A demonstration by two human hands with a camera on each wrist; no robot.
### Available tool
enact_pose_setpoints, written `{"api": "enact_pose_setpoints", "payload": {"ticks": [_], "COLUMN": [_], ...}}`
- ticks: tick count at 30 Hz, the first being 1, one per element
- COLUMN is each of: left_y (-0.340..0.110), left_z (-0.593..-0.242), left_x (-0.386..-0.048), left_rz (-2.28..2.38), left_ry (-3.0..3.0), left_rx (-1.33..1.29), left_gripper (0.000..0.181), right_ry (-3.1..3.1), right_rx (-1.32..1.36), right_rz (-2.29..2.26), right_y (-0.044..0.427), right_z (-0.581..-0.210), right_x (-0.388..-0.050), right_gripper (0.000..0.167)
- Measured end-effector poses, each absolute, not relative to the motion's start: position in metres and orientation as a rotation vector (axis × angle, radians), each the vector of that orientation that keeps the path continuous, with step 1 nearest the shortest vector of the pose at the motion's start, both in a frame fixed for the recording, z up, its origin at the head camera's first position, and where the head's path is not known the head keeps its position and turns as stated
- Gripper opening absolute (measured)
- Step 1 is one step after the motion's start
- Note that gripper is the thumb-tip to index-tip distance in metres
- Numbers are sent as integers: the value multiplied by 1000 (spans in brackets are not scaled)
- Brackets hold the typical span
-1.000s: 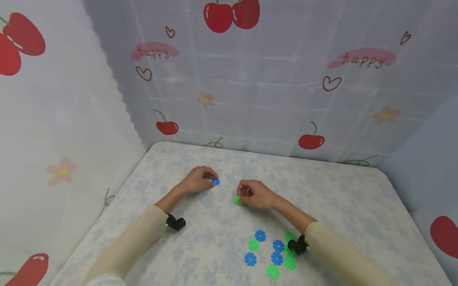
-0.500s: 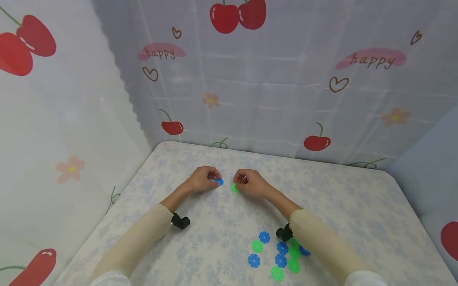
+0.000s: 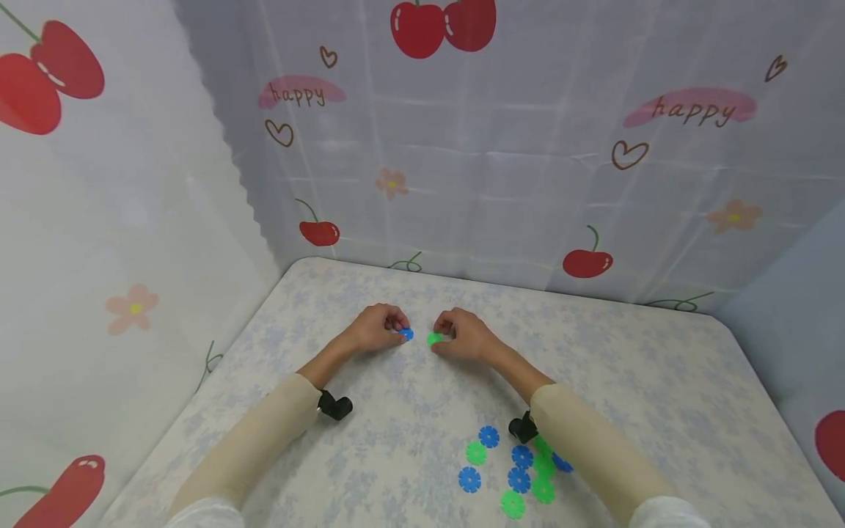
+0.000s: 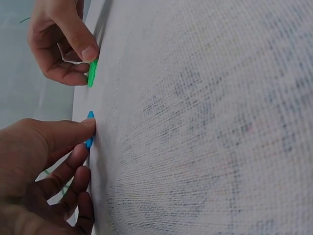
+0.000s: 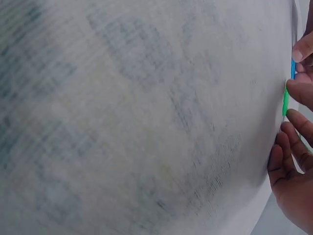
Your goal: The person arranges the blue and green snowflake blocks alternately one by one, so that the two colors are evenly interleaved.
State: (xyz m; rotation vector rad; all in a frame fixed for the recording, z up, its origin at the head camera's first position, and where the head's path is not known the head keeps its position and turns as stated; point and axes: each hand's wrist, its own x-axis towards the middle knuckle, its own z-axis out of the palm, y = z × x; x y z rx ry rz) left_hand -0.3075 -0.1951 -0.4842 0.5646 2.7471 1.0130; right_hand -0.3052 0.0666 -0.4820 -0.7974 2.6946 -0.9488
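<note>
Between thumb and fingertips, my left hand (image 3: 375,329) pinches a blue notched disc (image 3: 407,334); the left wrist view shows this blue disc (image 4: 90,129) edge-on. Across a small gap, my right hand (image 3: 466,336) pinches a green notched disc (image 3: 433,339) by its edge, seen also as a thin green disc (image 4: 92,73) in the left wrist view. In the right wrist view the green disc (image 5: 285,100) stands on edge close to the blue disc (image 5: 293,69). In the head view the two discs are apart.
Several loose discs lie near the right forearm, among them a blue disc (image 3: 469,479) and a green disc (image 3: 512,504); the right sleeve partly covers some. The patterned table (image 3: 370,455) meets a cherry-printed curtain (image 3: 462,213) at its back edge.
My right hand has moved away from me and slightly left with the green disc, bringing it level with the blue one. My left hand, holding the blue disc, has barely moved.
</note>
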Motion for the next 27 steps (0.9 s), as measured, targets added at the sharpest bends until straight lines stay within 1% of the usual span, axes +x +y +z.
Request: {"api": "enact_pose_setpoints", "payload": {"ticks": [6,14,27], "left_y": [-196,-196,-196], "left_z": [-483,-485,-488], "left_x": [-307,-308,-308], "left_rz": [1009,1020,1004], "left_ry": [2729,2730,2754], "left_rx": [597,635,630], "left_gripper": [17,17,17], "right_ry": [2695,2699,2695], "right_rx": [-832,-830,-822], "right_rz": [-986,-975,-983], "right_y": [59,49,41], "right_z": [-487,-484,-488], "right_x": [-305,-302,-306], "right_gripper": [21,20,22]}}
